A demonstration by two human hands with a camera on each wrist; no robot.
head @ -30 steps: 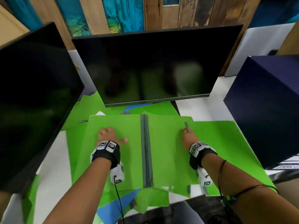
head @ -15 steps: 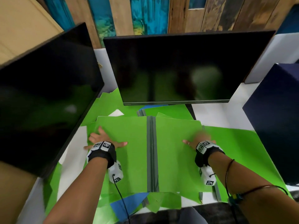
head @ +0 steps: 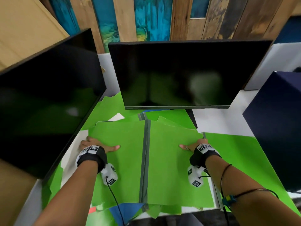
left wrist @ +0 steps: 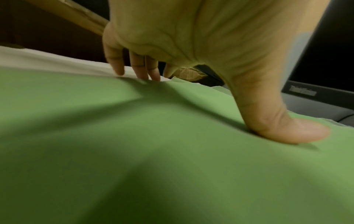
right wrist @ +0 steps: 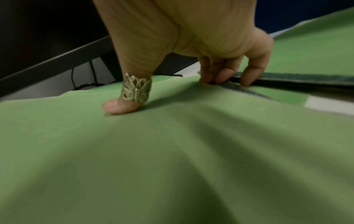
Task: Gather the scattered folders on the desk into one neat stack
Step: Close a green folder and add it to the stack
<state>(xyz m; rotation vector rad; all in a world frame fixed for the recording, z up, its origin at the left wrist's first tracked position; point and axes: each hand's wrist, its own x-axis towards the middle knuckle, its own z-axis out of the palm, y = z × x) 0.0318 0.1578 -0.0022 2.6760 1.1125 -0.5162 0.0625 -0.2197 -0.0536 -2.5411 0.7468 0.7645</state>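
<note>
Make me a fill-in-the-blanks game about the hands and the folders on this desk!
1. The open folder under both hands is coloured ____.
2. The right hand wears a lacy ring on its ____.
3. The left hand grips the folder's ____ edge, thumb on top.
4. A folder of a different colour, ____, peeks out at the desk's near edge.

Missing words: green; thumb; left; blue

Matt green card folder [head: 171, 160], glossy black monitor [head: 179, 75], rough painted wood wall [head: 179, 17]
</note>
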